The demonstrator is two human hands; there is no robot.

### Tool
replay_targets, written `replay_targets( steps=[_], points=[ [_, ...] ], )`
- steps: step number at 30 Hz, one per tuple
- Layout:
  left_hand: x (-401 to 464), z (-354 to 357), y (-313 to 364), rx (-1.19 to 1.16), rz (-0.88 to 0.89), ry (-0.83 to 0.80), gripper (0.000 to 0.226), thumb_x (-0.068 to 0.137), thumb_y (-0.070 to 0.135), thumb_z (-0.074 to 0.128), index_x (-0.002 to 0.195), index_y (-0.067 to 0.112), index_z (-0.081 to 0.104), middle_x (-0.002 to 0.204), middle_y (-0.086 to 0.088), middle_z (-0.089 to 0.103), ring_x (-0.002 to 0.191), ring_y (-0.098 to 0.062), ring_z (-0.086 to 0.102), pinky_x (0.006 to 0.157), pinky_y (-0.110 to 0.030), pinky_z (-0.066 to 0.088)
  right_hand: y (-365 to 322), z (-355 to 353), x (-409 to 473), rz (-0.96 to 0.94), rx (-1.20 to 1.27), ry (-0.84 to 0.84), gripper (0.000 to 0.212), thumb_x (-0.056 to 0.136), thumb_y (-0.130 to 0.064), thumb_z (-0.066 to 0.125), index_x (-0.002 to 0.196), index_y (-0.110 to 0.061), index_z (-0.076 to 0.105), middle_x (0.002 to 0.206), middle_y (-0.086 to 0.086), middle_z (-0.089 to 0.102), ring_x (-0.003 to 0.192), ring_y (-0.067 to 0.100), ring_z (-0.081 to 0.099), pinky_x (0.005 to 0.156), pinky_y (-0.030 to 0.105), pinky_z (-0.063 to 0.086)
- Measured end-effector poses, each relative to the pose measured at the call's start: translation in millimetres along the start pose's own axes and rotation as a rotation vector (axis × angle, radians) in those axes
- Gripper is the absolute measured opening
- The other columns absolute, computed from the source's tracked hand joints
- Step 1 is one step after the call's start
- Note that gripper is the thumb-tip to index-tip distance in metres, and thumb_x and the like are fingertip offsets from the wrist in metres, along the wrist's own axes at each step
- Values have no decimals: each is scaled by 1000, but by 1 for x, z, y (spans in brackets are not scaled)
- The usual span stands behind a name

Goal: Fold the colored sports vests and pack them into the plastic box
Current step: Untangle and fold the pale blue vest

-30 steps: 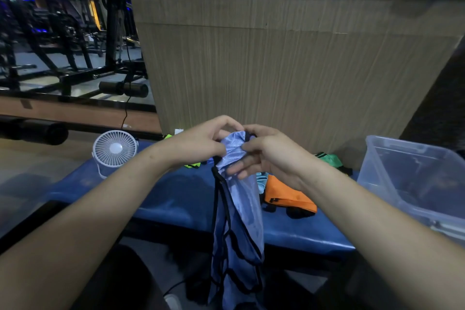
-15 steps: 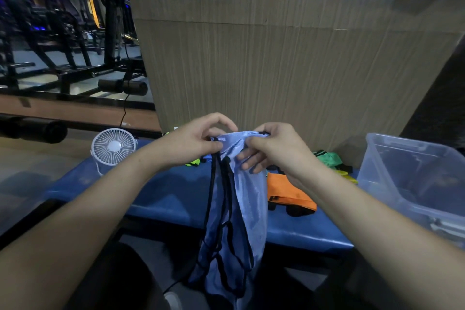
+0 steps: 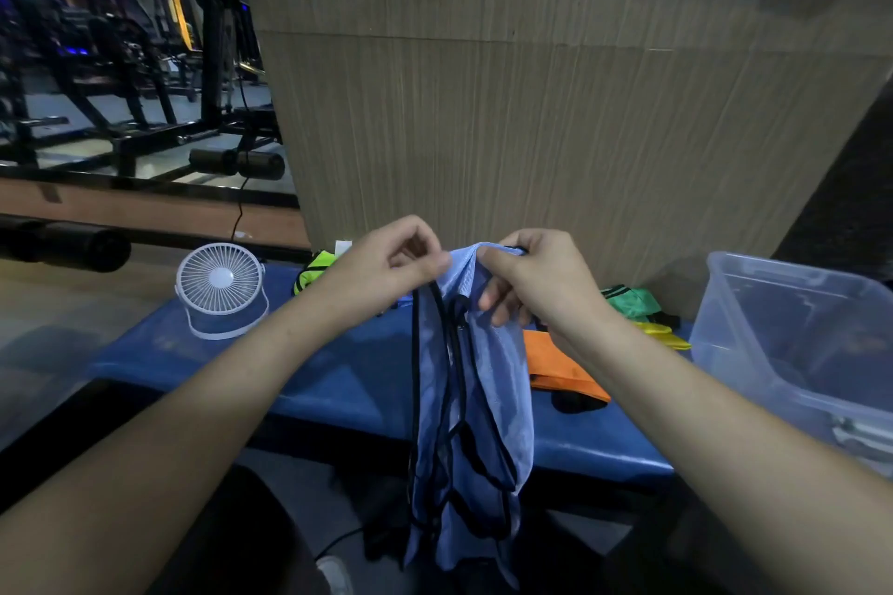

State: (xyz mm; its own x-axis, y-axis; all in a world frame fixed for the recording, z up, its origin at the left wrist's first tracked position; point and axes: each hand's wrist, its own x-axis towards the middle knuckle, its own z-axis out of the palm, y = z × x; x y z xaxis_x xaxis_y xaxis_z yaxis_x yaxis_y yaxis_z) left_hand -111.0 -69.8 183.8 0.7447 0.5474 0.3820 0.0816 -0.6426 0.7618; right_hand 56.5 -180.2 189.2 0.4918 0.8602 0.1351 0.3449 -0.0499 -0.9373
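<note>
Both hands hold a light blue vest (image 3: 471, 382) up by its top edge.
The left hand (image 3: 391, 263) and right hand (image 3: 534, 278) pinch it close together, forearms stretched forward; it hangs below them. The plastic box (image 3: 792, 333) sits right of the right hand on the blue surface (image 3: 338, 367).

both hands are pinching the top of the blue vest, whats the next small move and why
Probably draw the hands apart to spread the top edge. The left hand and right hand pinch the blue vest close together, so it hangs bunched and unfolded in front of the blue bench, too crumpled to fold.
</note>
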Motion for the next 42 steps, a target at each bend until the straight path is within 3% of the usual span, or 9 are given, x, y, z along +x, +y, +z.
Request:
replay_targets(
  steps=[4, 8, 11, 14, 26, 29, 32, 37, 42],
  points=[
    [0, 21, 5, 237, -39, -1, 52, 66, 67, 73, 88, 25, 51, 76, 2, 58, 68, -15, 50, 65, -32, 40, 4, 6, 2, 10, -42, 20, 20, 91, -18, 60, 95, 1, 61, 58, 12, 69, 43, 25, 62, 39, 23, 32],
    [3, 37, 4, 381, -48, 149, 42, 72, 57, 76, 78, 25, 48, 70, 12, 52, 65, -4, 47, 62, -32, 41, 7, 8, 3, -17, -61, 26, 19, 91, -19, 62, 93, 0, 62, 60, 13, 71, 45, 27, 65, 39, 23, 32],
    [4, 31, 2, 456, -30, 64, 25, 81, 42, 74, 77, 26, 55, 79, 10, 57, 75, -6, 57, 64, -29, 44, 8, 2, 2, -38, -88, 29, 15, 91, -19, 62, 90, -4, 62, 63, 11, 73, 47, 29, 66, 38, 21, 32],
    [5, 20, 3, 498, -36, 82, 8, 82, 18, 69, 79, 21, 62, 67, 13, 57, 65, 4, 55, 58, -20, 37, 7, -4, -1, -50, -127, 20, 16, 92, -21, 66, 84, -8, 63, 60, 10, 71, 47, 29, 66, 37, 16, 34],
    [12, -14, 15, 334, -13, 85, 16, 82, 9, 73, 77, 24, 70, 67, 6, 68, 58, -3, 55, 62, -26, 46, 16, -27, 7, -254, -582, -45, 24, 84, -38, 74, 79, -25, 55, 54, -8, 67, 47, 18, 63, 64, 38, 56],
    [13, -18, 18, 290, 9, 52, 15, 84, 8, 72, 81, 22, 72, 72, 0, 69, 65, -12, 57, 63, -31, 46, 20, -28, 9, -377, -567, -11, 25, 80, -42, 74, 73, -26, 56, 64, -7, 63, 67, 17, 61, 67, 42, 56],
    [13, -18, 22, 265, 33, 61, 17, 86, 5, 70, 82, 21, 71, 68, 2, 65, 61, -9, 51, 58, -26, 39, 18, -25, 7, -504, -512, -51, 36, 83, -31, 75, 65, -12, 51, 71, 1, 50, 65, 15, 49, 64, 37, 43],
    [17, -26, 20, 246, 42, 26, 22, 87, 0, 70, 92, 20, 65, 81, 5, 64, 65, -4, 50, 63, -18, 40, 14, -28, 8, -379, -164, -161, 41, 89, -18, 73, 65, -2, 45, 60, 7, 42, 56, 15, 41, 55, 35, 34],
    [17, -24, 18, 215, -2, -40, 35, 88, -7, 59, 111, 19, 63, 90, 8, 61, 73, -7, 53, 68, -21, 43, 2, -30, 11, -402, -109, -138, 41, 85, -9, 77, 69, -14, 40, 64, 7, 40, 61, 15, 35, 56, 31, 27]
  ],
)
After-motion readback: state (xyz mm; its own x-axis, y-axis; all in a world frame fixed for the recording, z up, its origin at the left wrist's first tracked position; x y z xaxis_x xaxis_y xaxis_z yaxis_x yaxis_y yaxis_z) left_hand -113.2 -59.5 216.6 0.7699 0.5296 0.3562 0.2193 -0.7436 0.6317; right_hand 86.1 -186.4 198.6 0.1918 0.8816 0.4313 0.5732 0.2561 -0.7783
